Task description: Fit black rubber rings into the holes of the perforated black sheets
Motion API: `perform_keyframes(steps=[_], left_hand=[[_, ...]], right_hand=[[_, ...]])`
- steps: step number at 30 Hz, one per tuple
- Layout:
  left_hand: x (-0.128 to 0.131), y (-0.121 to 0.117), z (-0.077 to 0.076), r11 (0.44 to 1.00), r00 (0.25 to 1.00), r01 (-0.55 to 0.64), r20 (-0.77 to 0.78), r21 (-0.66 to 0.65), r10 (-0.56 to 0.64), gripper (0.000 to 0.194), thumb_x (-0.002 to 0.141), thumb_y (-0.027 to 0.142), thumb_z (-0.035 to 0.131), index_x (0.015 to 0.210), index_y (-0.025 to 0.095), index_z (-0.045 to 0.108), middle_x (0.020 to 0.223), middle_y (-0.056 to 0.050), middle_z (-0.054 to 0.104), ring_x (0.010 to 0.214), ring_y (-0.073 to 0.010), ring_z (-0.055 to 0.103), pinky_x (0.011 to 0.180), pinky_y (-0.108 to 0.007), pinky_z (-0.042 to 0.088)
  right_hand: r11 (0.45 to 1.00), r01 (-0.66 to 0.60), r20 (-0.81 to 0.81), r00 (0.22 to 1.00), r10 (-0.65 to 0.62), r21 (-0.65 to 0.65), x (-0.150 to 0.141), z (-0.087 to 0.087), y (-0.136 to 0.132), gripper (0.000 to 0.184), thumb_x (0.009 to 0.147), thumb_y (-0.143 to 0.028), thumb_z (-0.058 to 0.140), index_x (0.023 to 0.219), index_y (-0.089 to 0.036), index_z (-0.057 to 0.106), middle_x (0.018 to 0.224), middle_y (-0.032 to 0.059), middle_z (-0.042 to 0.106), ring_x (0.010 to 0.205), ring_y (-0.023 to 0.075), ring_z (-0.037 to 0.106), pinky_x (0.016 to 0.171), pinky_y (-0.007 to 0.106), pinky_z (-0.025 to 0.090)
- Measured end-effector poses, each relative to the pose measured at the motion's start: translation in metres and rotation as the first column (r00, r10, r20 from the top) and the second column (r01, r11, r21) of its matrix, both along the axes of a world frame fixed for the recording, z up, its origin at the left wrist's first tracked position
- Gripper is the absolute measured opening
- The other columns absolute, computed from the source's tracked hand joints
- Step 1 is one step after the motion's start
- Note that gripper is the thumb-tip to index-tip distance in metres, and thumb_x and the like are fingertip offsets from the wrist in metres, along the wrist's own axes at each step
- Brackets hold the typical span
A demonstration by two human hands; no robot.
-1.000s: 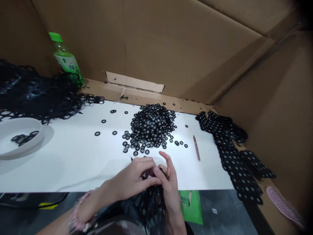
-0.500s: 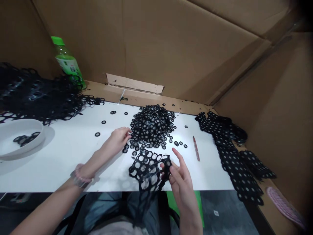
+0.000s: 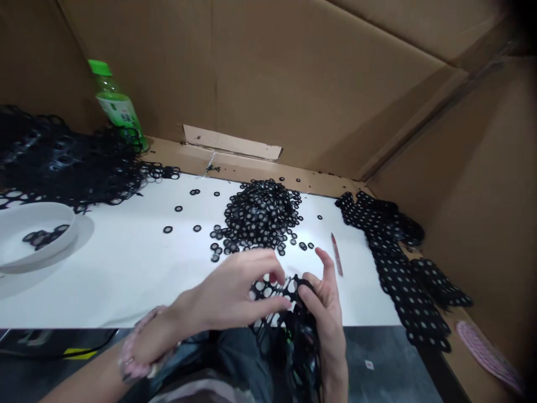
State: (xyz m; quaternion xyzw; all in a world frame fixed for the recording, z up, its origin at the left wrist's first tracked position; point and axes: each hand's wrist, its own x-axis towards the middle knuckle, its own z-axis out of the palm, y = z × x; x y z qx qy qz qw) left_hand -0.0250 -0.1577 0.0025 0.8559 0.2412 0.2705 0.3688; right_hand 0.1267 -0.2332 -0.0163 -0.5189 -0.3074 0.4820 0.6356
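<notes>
A black rubber sheet of ring-shaped holes (image 3: 289, 313) hangs over the near edge of the white table (image 3: 126, 280). My right hand (image 3: 325, 302) grips its right side, forefinger raised. My left hand (image 3: 239, 294) lies on the sheet's left part, fingers curled and pinched onto it. Just behind both hands sits a heap of small black rings with pale centres (image 3: 262, 215), with loose rings scattered around it.
A red pen (image 3: 336, 253) lies right of the heap. Dotted black sheets (image 3: 398, 268) trail along the right edge. A tangle of emptied black sheets (image 3: 62, 162), a green-capped bottle (image 3: 117, 106) and a white bowl (image 3: 25, 249) holding a few rings are at left. Cardboard walls enclose the table.
My left hand has come back from the ring heap to the black sheet. The sheet has bunched up and slid toward the table edge under both hands.
</notes>
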Motion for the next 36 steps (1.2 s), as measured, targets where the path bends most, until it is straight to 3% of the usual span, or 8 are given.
perform_keyframes(steps=[6,10,13,17,22,28,32,36], left_hand=[[0.024,-0.008,-0.022,0.988,0.991,0.134,0.009,-0.076,-0.134,0.020,0.081,0.027,0.058,0.068,0.017,0.046,0.066,0.004,0.046,0.061,-0.0096,0.044,0.057,-0.020,0.034],[0.022,-0.003,-0.025,0.971,0.979,0.199,0.071,-0.135,-0.191,0.022,0.088,0.021,0.047,0.066,0.016,0.048,0.064,0.004,0.045,0.061,-0.0091,0.043,0.060,-0.020,0.034],[0.018,0.005,-0.025,0.977,0.996,0.076,0.071,-0.201,-0.063,0.029,0.089,0.024,0.043,0.061,0.016,0.044,0.059,0.004,0.041,0.059,-0.0092,0.040,0.056,-0.020,0.031],[0.006,0.027,-0.030,0.967,0.989,-0.146,-0.016,-0.209,0.146,0.030,0.088,0.031,0.042,0.061,0.017,0.042,0.059,0.004,0.039,0.056,-0.0098,0.037,0.050,-0.021,0.026],[-0.029,0.072,-0.050,0.851,0.846,-0.525,-0.099,0.015,0.524,0.029,0.086,0.032,0.040,0.061,0.018,0.040,0.053,0.005,0.037,0.052,-0.0115,0.038,0.053,-0.022,0.028],[-0.035,0.094,-0.079,0.890,0.804,-0.450,-0.403,0.070,0.438,0.024,0.079,0.036,0.053,0.063,0.018,0.046,0.056,0.001,0.051,0.054,-0.0152,0.048,0.053,-0.023,0.029],[-0.026,0.081,-0.065,0.879,0.798,-0.455,-0.372,0.143,0.474,0.023,0.079,0.040,0.053,0.071,0.018,0.050,0.063,0.000,0.054,0.057,-0.0157,0.050,0.052,-0.024,0.030],[-0.019,0.044,-0.026,0.930,0.923,-0.338,-0.140,0.144,0.358,0.020,0.088,0.031,0.041,0.077,0.018,0.051,0.067,0.001,0.054,0.059,-0.0123,0.049,0.055,-0.022,0.034]], right_hand=[[0.995,-0.055,-0.114,0.992,0.045,-0.079,-0.004,-0.011,-0.004,0.035,0.068,-0.032,0.070,0.093,-0.026,0.046,0.050,-0.0107,0.029,0.045,0.0065,0.036,0.047,0.016,0.032],[0.996,-0.040,-0.107,0.994,0.031,-0.081,-0.006,-0.016,-0.005,0.038,0.071,-0.036,0.067,0.102,-0.025,0.049,0.050,-0.0100,0.030,0.044,0.0058,0.028,0.043,0.016,0.025],[0.992,-0.029,-0.097,0.995,0.017,-0.125,-0.010,-0.014,-0.006,0.041,0.074,-0.037,0.064,0.111,-0.025,0.051,0.057,-0.0069,0.040,0.046,0.0062,0.031,0.043,0.016,0.025],[0.990,-0.087,-0.201,0.978,0.063,-0.111,-0.009,-0.008,-0.006,0.041,0.076,-0.035,0.059,0.115,-0.025,0.053,0.075,-0.0013,0.051,0.054,0.0087,0.041,0.052,0.020,0.037],[0.996,-0.061,-0.272,0.961,0.040,-0.069,0.008,0.000,-0.020,0.055,0.071,-0.029,0.064,0.123,-0.028,0.047,0.073,-0.0020,0.051,0.052,0.0079,0.041,0.046,0.018,0.035],[0.991,-0.132,-0.293,0.949,0.116,-0.037,0.014,0.005,-0.030,0.054,0.075,-0.028,0.061,0.127,-0.030,0.044,0.097,0.0040,0.058,0.067,0.0132,0.052,0.059,0.024,0.045],[0.993,-0.116,-0.230,0.966,0.117,0.016,0.015,-0.005,-0.027,0.058,0.075,-0.026,0.064,0.128,-0.032,0.041,0.080,-0.0006,0.057,0.056,0.0088,0.047,0.053,0.019,0.040],[0.998,-0.057,-0.103,0.993,0.058,0.011,0.012,-0.011,-0.023,0.065,0.074,-0.029,0.067,0.131,-0.029,0.034,0.064,-0.0051,0.049,0.051,0.0077,0.039,0.050,0.018,0.034]])
